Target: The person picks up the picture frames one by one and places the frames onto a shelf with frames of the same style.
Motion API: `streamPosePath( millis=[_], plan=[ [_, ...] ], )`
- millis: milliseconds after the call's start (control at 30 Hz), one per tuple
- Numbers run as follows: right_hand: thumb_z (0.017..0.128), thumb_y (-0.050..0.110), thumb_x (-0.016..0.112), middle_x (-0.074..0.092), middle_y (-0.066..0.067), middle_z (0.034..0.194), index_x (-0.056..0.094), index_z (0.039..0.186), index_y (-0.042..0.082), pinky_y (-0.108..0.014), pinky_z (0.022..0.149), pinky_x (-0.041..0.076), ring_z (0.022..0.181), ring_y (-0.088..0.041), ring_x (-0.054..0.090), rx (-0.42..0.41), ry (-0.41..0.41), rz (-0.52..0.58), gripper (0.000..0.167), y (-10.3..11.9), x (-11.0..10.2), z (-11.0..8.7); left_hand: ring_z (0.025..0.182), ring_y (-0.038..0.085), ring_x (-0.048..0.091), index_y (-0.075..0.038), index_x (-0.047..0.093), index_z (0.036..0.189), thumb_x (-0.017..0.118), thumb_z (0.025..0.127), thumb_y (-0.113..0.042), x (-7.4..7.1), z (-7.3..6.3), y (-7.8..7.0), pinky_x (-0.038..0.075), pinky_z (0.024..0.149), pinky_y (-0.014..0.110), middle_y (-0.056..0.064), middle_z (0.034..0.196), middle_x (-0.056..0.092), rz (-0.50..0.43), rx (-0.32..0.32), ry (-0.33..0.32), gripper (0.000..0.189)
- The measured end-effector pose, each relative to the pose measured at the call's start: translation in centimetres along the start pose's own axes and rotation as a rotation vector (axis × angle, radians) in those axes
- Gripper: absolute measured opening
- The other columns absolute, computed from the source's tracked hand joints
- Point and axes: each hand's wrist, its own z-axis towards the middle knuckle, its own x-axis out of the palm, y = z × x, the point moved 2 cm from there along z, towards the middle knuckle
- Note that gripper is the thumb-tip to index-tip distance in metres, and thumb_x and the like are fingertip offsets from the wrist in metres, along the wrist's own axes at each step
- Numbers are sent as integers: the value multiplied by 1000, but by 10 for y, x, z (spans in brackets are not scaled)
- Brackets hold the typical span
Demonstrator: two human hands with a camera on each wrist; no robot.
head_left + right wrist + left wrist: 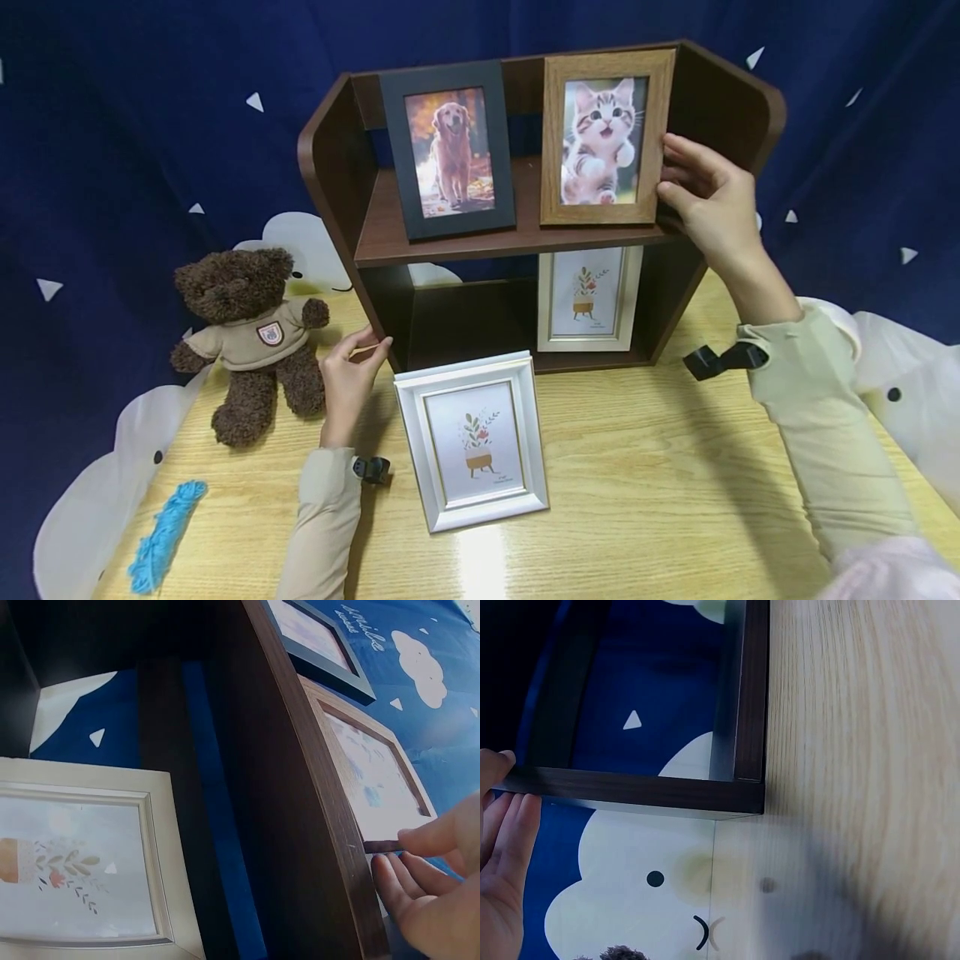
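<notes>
1. On the upper board of the dark wooden shelf (pixel 525 237), at its right end, stands the oak frame with the kitten picture (pixel 606 137), upright, long axis vertical, face turned toward the person and leaning slightly back.
2. Gripping its right edge is the right hand (pixel 708 204), fingers curled round the frame's side (the right wrist view shows fingertips (pixel 431 840) and thumb pinching the edge). The frame lies just to the left of that hand, so this hand is by far the nearer.
3. The left hand (pixel 352 367) sits well apart, down at the shelf's lower left corner; its thumb and fingers (pixel 514 825) pinch the front edge of the left side panel (pixel 630 787).
4. Just beside the kitten frame, to its left on the same board, stands a black frame with a dog photo (pixel 448 150), also upright.
5. Below, in the lower bay, a white frame with a plant print (pixel 588 296) stands; a second white frame (pixel 472 437) leans on the table (pixel 675 500) in front of the shelf.
6. Farther left sit a brown teddy bear (pixel 247 333) and a bundle of blue yarn (pixel 165 533).
</notes>
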Motion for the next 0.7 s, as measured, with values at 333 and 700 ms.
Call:
streamPosePath(
  millis=[333,700],
  plan=[
    [82,-19,58,69,-1,103,70,108,6,-10,78,50,90,-9,63,-60,-42,157,37,-1,-4,-13,78,36,68,15,66,100,71,78,10,0,1,1,59,72,45,28,87,68,-13,10,-13,24],
    [81,-21,58,71,-2,95,69,102,0,-12,78,53,86,-10,66,-52,-48,310,31,-7,-11,-31,75,42,67,16,66,100,72,77,11,1,0,0,58,69,50,29,86,68,-5,6,-19,24]
  ],
)
